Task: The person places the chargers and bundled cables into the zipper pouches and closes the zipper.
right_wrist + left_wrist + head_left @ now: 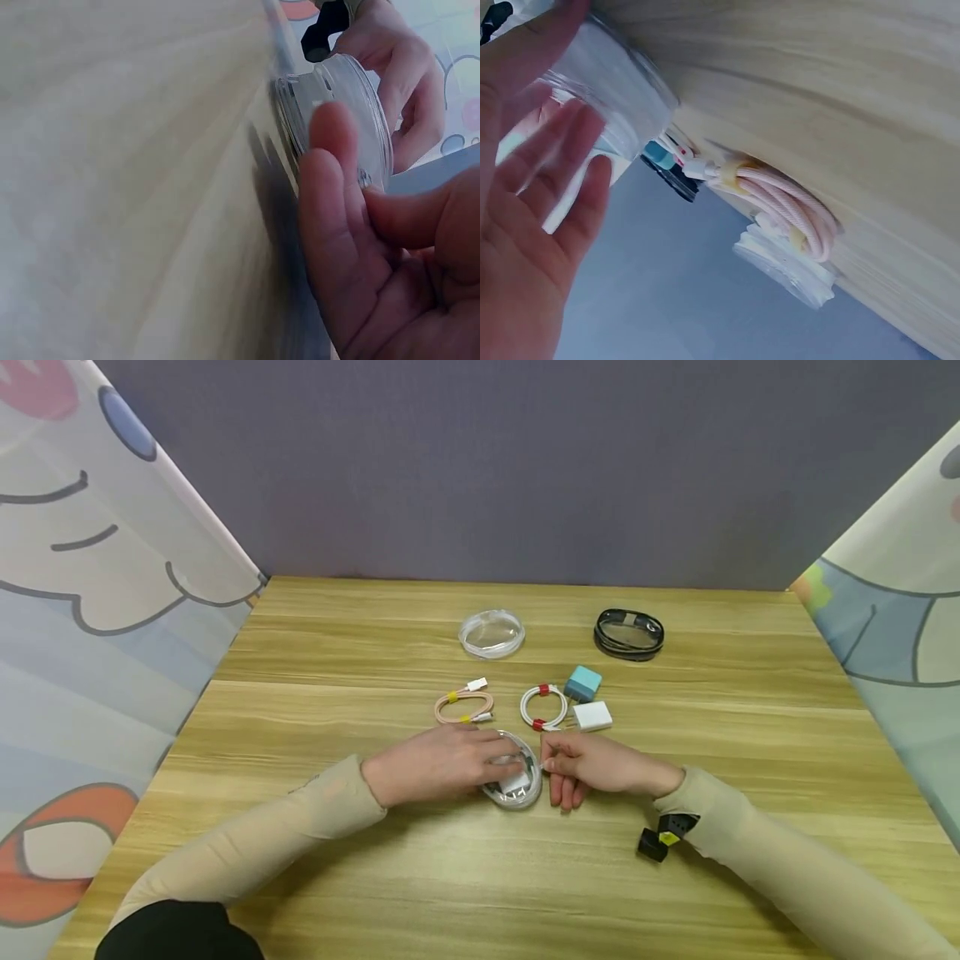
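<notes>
Fingers of left hand [438,762] flat on clear round case [516,781], right hand [592,766] pinching its edge

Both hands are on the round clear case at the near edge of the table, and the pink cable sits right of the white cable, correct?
Not quite. Both hands, left and right, are at the clear case, but the head view shows the pink cable left of the white cable, not right.

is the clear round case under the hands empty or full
Not empty: a white charger and coiled cable show inside the clear round case, under the left hand.
</notes>
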Available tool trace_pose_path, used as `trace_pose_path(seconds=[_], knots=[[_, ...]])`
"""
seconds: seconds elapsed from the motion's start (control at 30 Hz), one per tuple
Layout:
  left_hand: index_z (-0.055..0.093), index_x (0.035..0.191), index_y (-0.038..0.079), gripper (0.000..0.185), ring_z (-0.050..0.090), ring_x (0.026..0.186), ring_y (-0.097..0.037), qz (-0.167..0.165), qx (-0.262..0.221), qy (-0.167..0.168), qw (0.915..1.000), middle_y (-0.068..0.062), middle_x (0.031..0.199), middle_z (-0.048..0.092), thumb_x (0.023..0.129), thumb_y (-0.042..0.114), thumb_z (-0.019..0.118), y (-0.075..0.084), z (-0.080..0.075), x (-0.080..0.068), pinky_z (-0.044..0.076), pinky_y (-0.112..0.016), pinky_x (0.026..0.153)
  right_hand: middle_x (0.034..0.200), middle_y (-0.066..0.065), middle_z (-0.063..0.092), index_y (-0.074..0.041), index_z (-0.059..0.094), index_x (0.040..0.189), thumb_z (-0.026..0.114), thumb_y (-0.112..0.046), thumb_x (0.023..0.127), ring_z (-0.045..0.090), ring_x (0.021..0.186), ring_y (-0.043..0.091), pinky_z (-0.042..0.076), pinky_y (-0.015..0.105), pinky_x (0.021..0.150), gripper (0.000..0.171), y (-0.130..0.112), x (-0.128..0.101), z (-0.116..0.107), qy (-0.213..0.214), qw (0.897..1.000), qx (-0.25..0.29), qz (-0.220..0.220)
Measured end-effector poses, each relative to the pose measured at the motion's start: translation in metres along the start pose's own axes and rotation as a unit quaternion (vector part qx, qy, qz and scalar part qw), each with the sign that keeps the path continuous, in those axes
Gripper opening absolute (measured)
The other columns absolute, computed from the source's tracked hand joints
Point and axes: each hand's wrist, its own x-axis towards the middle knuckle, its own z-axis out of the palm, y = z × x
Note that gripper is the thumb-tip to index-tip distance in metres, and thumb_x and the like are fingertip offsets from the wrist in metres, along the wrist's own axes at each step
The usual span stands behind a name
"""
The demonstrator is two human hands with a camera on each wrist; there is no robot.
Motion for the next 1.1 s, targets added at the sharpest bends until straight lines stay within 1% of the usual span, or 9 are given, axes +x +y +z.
trace_pose_path(seconds=[0.1,0.2,0.3,0.43,0.6,0.67,0.77,0.93,1.1], knots=[[0.06,0.137,0.024,0.046,0.05,0.127,-0.015,0.017,0.017,0.001,0.9997,0.004,0.141,0.054,0.093,0.013,0.068,-0.001,0.0,-0.002,0.045,-0.033,0.102,0.076,0.015,0.07,0.002,0.05,0.098,0.043,-0.009,0.106,0.068,0.062,0.025,0.057,0.033,0.054,0.016,0.001,0.005,-0.002,0.023,1.0,-0.014,-0.001],[0.055,0.143,0.025,0.047,0.046,0.135,-0.018,0.022,0.019,-0.014,0.9995,0.001,0.149,0.049,0.098,0.017,0.063,-0.001,0.0,-0.004,0.042,-0.036,0.107,0.072,0.013,0.068,0.001,0.051,0.096,0.044,-0.009,0.106,0.067,0.059,0.025,0.056,0.033,0.052,0.016,0.001,0.007,-0.003,0.034,0.999,-0.028,-0.002],[0.054,0.145,0.024,0.045,0.045,0.137,-0.019,0.014,0.015,-0.036,0.9992,-0.002,0.15,0.048,0.1,0.018,0.059,0.001,0.002,-0.004,0.043,-0.035,0.107,0.07,0.012,0.067,0.0,0.051,0.095,0.044,-0.008,0.106,0.066,0.058,0.024,0.056,0.032,0.051,0.016,0.002,0.006,-0.005,0.034,0.999,-0.035,-0.002],[0.057,0.142,0.023,0.044,0.047,0.135,-0.02,-0.008,0.003,-0.048,0.9988,-0.004,0.148,0.051,0.099,0.019,0.063,0.003,0.003,-0.002,0.046,-0.034,0.103,0.07,0.011,0.066,0.001,0.051,0.094,0.044,-0.007,0.106,0.065,0.057,0.023,0.055,0.031,0.051,0.016,0.004,0.003,-0.007,0.021,0.999,-0.043,-0.002],[0.061,0.137,0.021,0.046,0.052,0.131,-0.021,-0.031,-0.023,-0.038,0.9986,-0.004,0.143,0.056,0.093,0.027,0.071,0.005,0.003,0.001,0.047,-0.035,0.101,0.071,0.011,0.067,0.001,0.053,0.094,0.044,-0.006,0.106,0.065,0.058,0.022,0.056,0.031,0.052,0.016,0.004,-0.004,-0.005,-0.029,0.998,-0.046,-0.002],[0.062,0.136,0.021,0.047,0.053,0.13,-0.021,-0.038,-0.027,-0.034,0.9983,-0.004,0.141,0.058,0.091,0.03,0.074,0.005,0.002,0.002,0.049,-0.034,0.099,0.071,0.012,0.068,0.001,0.054,0.095,0.044,-0.006,0.106,0.066,0.058,0.022,0.056,0.031,0.053,0.016,0.004,-0.007,-0.002,-0.046,0.998,-0.04,-0.004],[0.063,0.135,0.021,0.046,0.054,0.129,-0.02,-0.049,-0.022,-0.028,0.9982,-0.005,0.139,0.059,0.092,0.031,0.073,0.008,0.002,0.004,0.052,-0.034,0.094,0.073,0.013,0.069,0.002,0.053,0.095,0.045,-0.006,0.106,0.066,0.059,0.021,0.056,0.031,0.053,0.016,0.004,-0.011,0.003,-0.059,0.998,-0.026,-0.008],[0.065,0.132,0.019,0.04,0.058,0.124,-0.021,-0.057,-0.002,-0.003,0.9984,-0.008,0.133,0.063,0.093,0.028,0.071,0.012,0.004,0.007,0.055,-0.033,0.088,0.074,0.014,0.07,0.004,0.053,0.094,0.047,-0.005,0.105,0.067,0.059,0.019,0.056,0.03,0.053,0.015,0.004,-0.013,0.009,-0.056,0.998,-0.002,-0.019],[0.066,0.127,0.017,0.04,0.063,0.117,-0.022,-0.073,0.013,0.023,0.997,-0.008,0.126,0.066,0.091,0.033,0.073,0.015,0.007,0.012,0.056,-0.032,0.085,0.076,0.015,0.071,0.005,0.054,0.093,0.049,-0.003,0.103,0.067,0.059,0.019,0.056,0.029,0.053,0.014,0.002,-0.016,0.017,-0.016,1.0,0.015,-0.02]])
